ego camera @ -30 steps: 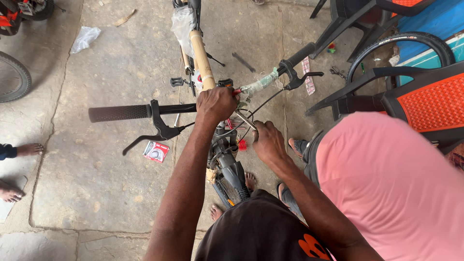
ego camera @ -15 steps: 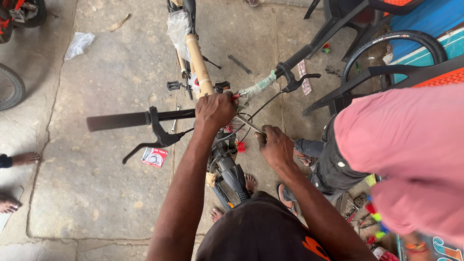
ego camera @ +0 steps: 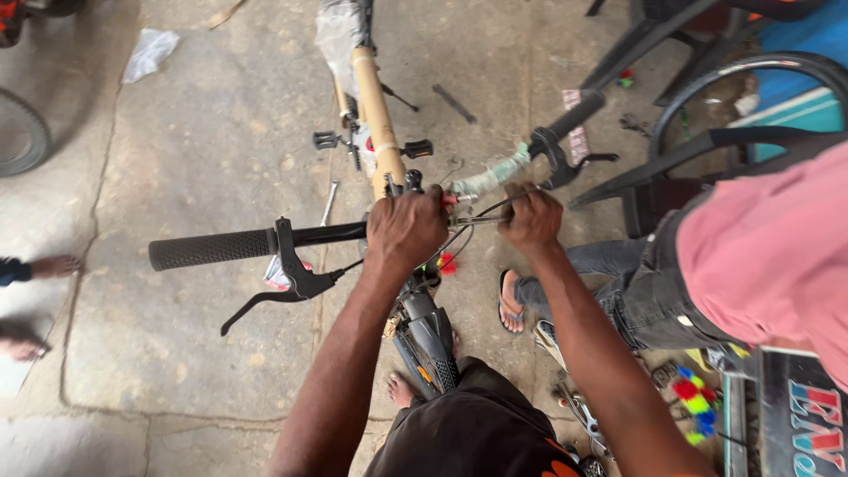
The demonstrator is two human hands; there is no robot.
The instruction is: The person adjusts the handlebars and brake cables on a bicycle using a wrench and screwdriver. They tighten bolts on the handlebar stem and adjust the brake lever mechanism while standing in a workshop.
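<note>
At far left on the concrete floor [ego camera: 177, 371], a bare foot [ego camera: 51, 265] of someone else pokes in from the edge, with a dark tyre [ego camera: 22, 132] above it and a crumpled clear plastic scrap [ego camera: 148, 53] lying further up. Moving right, the bicycle's handlebar [ego camera: 327, 234] runs across the middle, ending in a black rubber sleeve [ego camera: 210, 249] with a black brake lever [ego camera: 283, 287] hanging below it. A small spanner [ego camera: 328, 201] lies on the floor just behind the bar. Up the centre runs the bicycle frame [ego camera: 375, 106], wrapped in tan cardboard, with black pedals [ego camera: 415, 148] showing either side of it.

At the middle of the bar sits the left hand [ego camera: 406, 225], its grip curled tight over the stem clamp, knuckles up, with a bit of red part just beside the fingers. Below it the dark front mudguard [ego camera: 433, 340] drops toward the wearer's bare foot [ego camera: 399, 389].

Just right, the right hand [ego camera: 530, 219] is fisted, its grip pinching a thin metal tool [ego camera: 481, 219] that points toward the stem, brake cables looping near it. Beyond it the other half of the bar, wrapped in pale green packing [ego camera: 490, 177], rises to a second brake lever [ego camera: 570, 163].

At right stands a person in a pink shirt [ego camera: 768, 256] and dark jeans, one sandalled foot [ego camera: 511, 300] near the wheel. Black chair legs [ego camera: 698, 150] and another tyre [ego camera: 751, 75] sit behind.
</note>
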